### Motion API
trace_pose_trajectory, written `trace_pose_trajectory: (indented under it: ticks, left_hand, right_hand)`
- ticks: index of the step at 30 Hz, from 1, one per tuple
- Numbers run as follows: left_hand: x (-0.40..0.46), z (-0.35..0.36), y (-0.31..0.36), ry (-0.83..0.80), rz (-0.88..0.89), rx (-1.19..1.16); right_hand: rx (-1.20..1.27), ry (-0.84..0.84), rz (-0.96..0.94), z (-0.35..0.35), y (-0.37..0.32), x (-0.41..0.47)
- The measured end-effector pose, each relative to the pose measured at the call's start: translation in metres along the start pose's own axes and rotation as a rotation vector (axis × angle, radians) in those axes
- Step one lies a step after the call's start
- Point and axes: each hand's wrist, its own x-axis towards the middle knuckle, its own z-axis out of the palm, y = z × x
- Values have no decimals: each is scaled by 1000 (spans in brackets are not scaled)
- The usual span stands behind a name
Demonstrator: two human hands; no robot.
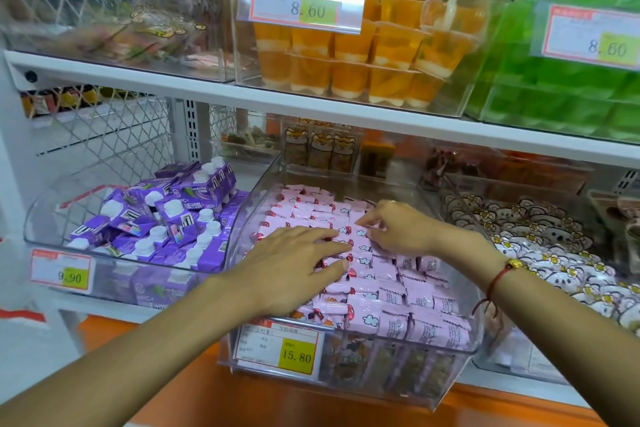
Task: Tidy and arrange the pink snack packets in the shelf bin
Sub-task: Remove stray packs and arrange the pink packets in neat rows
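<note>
A clear plastic shelf bin (446, 378) in the middle of the lower shelf holds several pink snack packets (391, 298) with cloud prints, lying in rough rows. My left hand (294, 267) lies flat on the packets at the bin's left, fingers spread and pointing right. My right hand (398, 229) rests on the packets further back, its fingertips pinching the edge of a single pink packet (360, 222). A red cord bracelet sits on the right wrist. The packets under both palms are hidden.
A yellow 15.80 price tag (280, 350) is on the bin's front. A bin of purple drink cartons (166, 225) stands to the left, a bin of white cartoon packets (540, 246) to the right. The shelf above (242, 94) carries orange jelly cups (363, 55) and green cups.
</note>
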Motion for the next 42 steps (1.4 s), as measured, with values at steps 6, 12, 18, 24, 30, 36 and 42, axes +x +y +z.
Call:
trace_pose_trajectory:
  ticks: [6, 12, 18, 24, 30, 36, 42]
  left_hand:
    - [-1, 0, 1, 48, 2, -77]
    - [25, -15, -6, 219, -81, -239]
    - [90, -20, -7, 96, -59, -87]
    - [109, -13, -9, 41, -50, -87]
    - [113, -12, -8, 46, -72, -159]
    - [110, -6, -7, 193, -159, -315]
    - [107, -24, 2, 588, -370, -890]
  right_hand:
    - [28, 218, -57, 21, 1, -16]
    - [-11, 134, -68, 33, 8, -19]
    - [23, 219, -8, 36, 8, -21]
    - [19, 101, 19, 41, 10, -21]
    - [49, 44, 51, 30, 8, -16]
    - [34, 6, 65, 23, 6, -12]
    - [55, 38, 59, 22, 8, -13]
